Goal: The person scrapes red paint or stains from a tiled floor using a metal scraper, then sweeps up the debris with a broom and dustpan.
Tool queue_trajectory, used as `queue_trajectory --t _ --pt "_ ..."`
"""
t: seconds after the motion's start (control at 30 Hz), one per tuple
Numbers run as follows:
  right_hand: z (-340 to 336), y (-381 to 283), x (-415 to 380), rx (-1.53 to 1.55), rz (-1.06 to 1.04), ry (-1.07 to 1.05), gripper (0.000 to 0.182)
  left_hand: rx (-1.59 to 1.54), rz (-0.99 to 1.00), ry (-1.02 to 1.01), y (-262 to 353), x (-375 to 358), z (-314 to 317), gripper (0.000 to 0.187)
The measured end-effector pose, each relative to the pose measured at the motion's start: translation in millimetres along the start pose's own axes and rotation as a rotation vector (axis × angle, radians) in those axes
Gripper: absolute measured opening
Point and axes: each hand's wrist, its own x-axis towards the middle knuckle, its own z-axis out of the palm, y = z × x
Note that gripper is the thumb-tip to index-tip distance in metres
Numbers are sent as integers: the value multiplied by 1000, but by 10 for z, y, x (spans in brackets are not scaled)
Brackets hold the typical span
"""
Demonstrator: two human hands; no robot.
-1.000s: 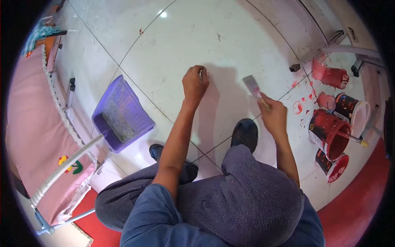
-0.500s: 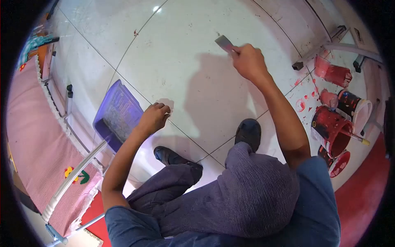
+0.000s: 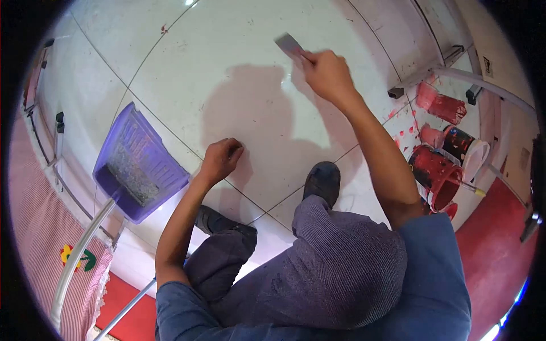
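Grey-bladed, the scraper (image 3: 290, 44) is at the upper middle of the frame, its handle gripped in the right hand (image 3: 330, 75). Near the purple dustpan (image 3: 139, 162) at centre left, the left hand (image 3: 220, 161) curls its fingers loosely; whether it holds anything, I cannot tell.

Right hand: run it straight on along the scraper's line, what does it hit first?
Nothing raised: the right hand and scraper look free to the picture's top edge, over floor only. Blade height above it is unclear.
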Motion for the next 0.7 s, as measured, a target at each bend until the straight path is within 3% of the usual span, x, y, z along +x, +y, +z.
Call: queue_trajectory --t 0.07,0.17,0.27,0.3,0.4,0.47,0.5,0.53,0.67,0.7 --pt "160 -5 119 7 -10 81 30 56 50 10 -1 -30 -14 10" --pt "41 82 -437 97 22 54 27 -4 -85 -38 54 -155 -118 18" --pt "48 5 -152 87 31 52 28 305 -45 551 -48 -183 -47 38" --pt "48 -39 -47 54 10 60 28 359 -131 593 -86 -198 -36 61" --pt "-11 -133 -270 -71 -9 -30 29 406 -613 790 -382 39 157 74" --pt "242 238 -567 65 -230 128 33 476 -738 847 -329 350 287 82" --pt "218 118 -486 46 -186 97 32 449 -633 834 -219 552 400 80" --pt "185 -26 -451 28 -127 67 30 430 -537 692 88 711 387 76" --pt "93 -218 -403 -154 -34 -76 32 99 140 591 396 1128 185 66" --pt "86 -107 -617 -161 -16 -116 32 248 75 732 248 1081 100 64"
